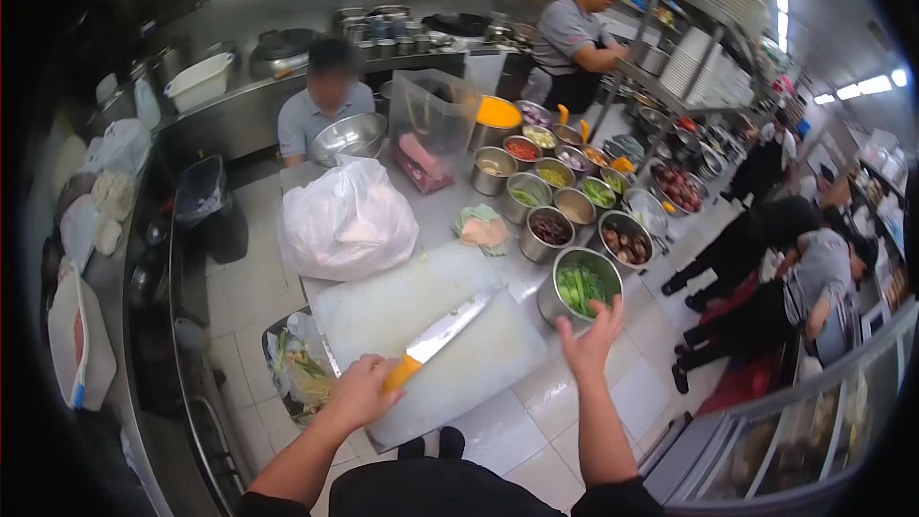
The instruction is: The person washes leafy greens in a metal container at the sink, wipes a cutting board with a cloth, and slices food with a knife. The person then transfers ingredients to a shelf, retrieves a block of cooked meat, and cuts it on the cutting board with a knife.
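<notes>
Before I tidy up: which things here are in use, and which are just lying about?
In use: knife, in the left hand; cutting board beneath it; pot of greens, at the right hand.
Lying about: plastic bag; clear bin; white tub.

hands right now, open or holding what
Left hand: closed on the yellow-handled chef's knife
Right hand: open, beside the steel pot of greens

White rectangular cutting board [483, 354]: open right of the long silver knife with yellow handle [436, 335].
Far left: bulging white plastic bag [349, 220] blocks.
Far right: round steel pots [547, 299] block.
</notes>
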A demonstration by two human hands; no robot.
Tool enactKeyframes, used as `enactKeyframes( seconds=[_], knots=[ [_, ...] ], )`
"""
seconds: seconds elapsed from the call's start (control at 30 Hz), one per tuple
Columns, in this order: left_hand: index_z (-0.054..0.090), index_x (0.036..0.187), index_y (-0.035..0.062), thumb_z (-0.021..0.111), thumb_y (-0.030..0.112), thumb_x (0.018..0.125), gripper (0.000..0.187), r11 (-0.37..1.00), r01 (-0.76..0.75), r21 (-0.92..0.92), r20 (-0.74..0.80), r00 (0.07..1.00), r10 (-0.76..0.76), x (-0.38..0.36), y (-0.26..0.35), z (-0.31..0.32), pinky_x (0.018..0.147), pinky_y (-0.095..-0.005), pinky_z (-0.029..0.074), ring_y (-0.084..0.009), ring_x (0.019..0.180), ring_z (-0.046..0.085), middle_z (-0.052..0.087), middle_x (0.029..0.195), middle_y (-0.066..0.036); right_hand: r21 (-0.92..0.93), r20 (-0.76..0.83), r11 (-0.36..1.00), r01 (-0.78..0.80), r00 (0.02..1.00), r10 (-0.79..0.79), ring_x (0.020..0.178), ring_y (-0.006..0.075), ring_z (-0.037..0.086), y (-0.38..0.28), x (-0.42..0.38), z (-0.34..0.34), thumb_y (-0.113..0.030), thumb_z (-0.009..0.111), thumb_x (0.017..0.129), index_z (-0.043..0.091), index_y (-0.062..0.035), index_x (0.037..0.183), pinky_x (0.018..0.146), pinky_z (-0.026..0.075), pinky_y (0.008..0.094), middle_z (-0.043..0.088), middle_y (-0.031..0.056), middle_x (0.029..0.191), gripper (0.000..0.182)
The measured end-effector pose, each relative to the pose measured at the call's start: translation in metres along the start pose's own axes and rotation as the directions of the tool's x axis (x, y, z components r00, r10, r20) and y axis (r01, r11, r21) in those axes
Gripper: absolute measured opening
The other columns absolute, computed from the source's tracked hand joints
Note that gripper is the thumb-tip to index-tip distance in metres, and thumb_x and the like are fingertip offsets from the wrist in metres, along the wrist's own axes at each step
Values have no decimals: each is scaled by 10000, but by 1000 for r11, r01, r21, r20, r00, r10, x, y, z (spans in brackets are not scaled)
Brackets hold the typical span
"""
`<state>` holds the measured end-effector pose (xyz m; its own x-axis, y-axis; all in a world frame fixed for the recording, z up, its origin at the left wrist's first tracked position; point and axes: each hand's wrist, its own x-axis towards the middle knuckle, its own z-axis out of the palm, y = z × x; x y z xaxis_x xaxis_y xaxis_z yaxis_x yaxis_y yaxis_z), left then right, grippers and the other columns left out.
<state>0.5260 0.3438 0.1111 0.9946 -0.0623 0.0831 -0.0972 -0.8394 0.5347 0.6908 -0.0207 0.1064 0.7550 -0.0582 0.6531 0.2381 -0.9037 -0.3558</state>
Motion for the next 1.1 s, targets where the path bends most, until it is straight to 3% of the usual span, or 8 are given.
enactKeyframes(
  seconds=[0.13,0.37,0.47,0.57,0.9,0.97,1.03,1.1],
  knots=[
    [571,1304,114,698,251,824,515,982,147,121,100,982,-160,-1,12,29,922,-456,473,-354,1069,574,602,1107,-160,486,475,872,58,820,-320,1375,450,338,-54,25,65,-270,810,770,509,-32,1259,1108,332,474,328,327,1468,621],
    [628,1176,54,678,193,774,428,917,379,126,64,919,-388,-10,5,44,888,-444,489,-360,1010,588,597,1045,-168,112,313,984,-140,945,99,1252,509,423,-81,98,246,-342,716,824,503,-65,1358,1053,387,501,414,326,1379,638],
    [637,1139,39,681,189,750,419,878,478,21,2,878,-478,-40,6,30,896,-449,494,-375,1016,593,602,1048,-190,236,618,963,-130,785,-46,1126,465,512,-37,118,308,-279,681,811,610,-54,1227,987,427,499,532,279,1230,478],
    [616,1094,18,704,133,719,402,876,479,-56,-184,858,-480,-79,-17,29,854,-455,513,-401,980,605,601,1045,-205,475,248,875,-88,968,-37,1001,426,553,-58,114,251,-259,667,788,667,-32,1097,920,453,489,583,237,1083,384],
    [577,1077,-15,654,30,764,325,753,583,-304,-428,623,-655,-138,-62,-34,768,-363,512,-335,866,631,592,976,-183,-47,469,991,127,879,-91,1400,465,292,-128,4,226,-392,589,877,523,-49,1356,1117,277,571,342,274,1511,593],
    [578,1067,-20,645,10,747,328,800,529,-283,-490,637,-595,-152,-78,-47,776,-353,497,-327,863,615,580,949,-171,13,407,961,275,877,-256,1259,473,431,-148,-22,230,-242,591,866,568,19,1256,1057,350,557,491,289,1359,470],
    [575,1063,-22,639,0,736,333,822,498,-277,-524,638,-564,-165,-91,-57,777,-354,492,-324,857,607,575,942,-168,347,533,938,-5,824,-193,1151,414,539,-220,-65,212,-167,584,863,567,99,1169,1023,404,467,592,268,1192,406],
    [567,1043,-20,633,-2,730,320,842,471,-263,-536,654,-533,-170,-100,-65,769,-363,485,-329,842,593,558,929,-166,499,319,814,297,810,-491,1127,430,554,-280,-147,228,-177,588,861,567,82,1197,1017,406,502,600,283,1161,425]
  ],
)
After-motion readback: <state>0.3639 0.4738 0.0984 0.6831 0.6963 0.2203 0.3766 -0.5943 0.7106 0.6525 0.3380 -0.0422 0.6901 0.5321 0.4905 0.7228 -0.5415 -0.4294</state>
